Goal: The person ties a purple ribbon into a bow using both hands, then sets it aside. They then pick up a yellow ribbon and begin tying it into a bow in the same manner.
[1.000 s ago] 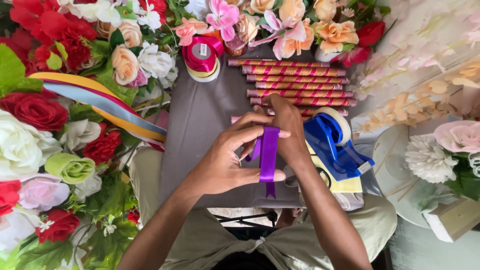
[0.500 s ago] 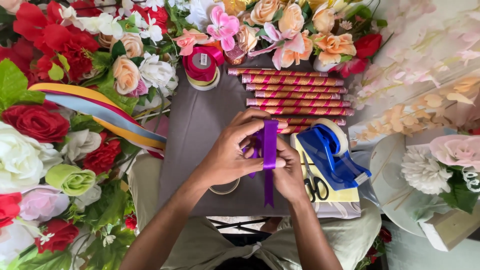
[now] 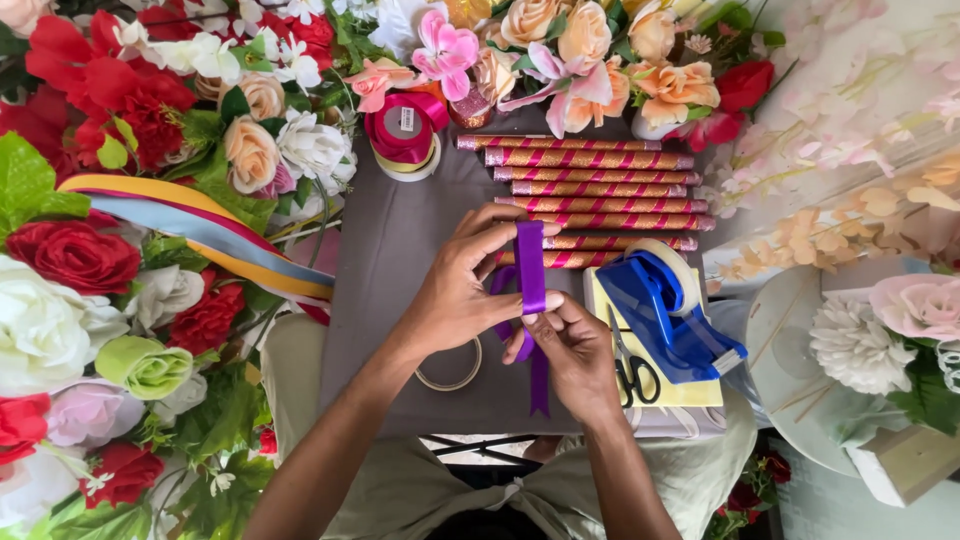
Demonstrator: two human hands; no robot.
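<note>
Both my hands hold a purple ribbon [image 3: 530, 262] above a grey board [image 3: 390, 260] on my lap. My left hand [image 3: 462, 290] curls around the ribbon's upper part, fingers on its folded top. My right hand [image 3: 572, 345] pinches the ribbon lower down, just below my left thumb. A loose purple tail [image 3: 539, 385] hangs down past my right hand over the board. Part of the ribbon loop is hidden behind my left fingers.
Glittery striped sticks [image 3: 590, 185] lie stacked at the board's far end. A blue tape dispenser [image 3: 665, 310] and black scissors [image 3: 632, 372] rest on a yellow pad at right. Pink ribbon spools [image 3: 405, 132], a tape ring [image 3: 452, 372], striped ribbons [image 3: 190, 225] and artificial flowers [image 3: 110, 300] surround the board.
My hands have shifted the purple ribbon slightly; the right hand moved from the ribbon's upper right down to pinch it below the left hand, and the ribbon now stands taller.
</note>
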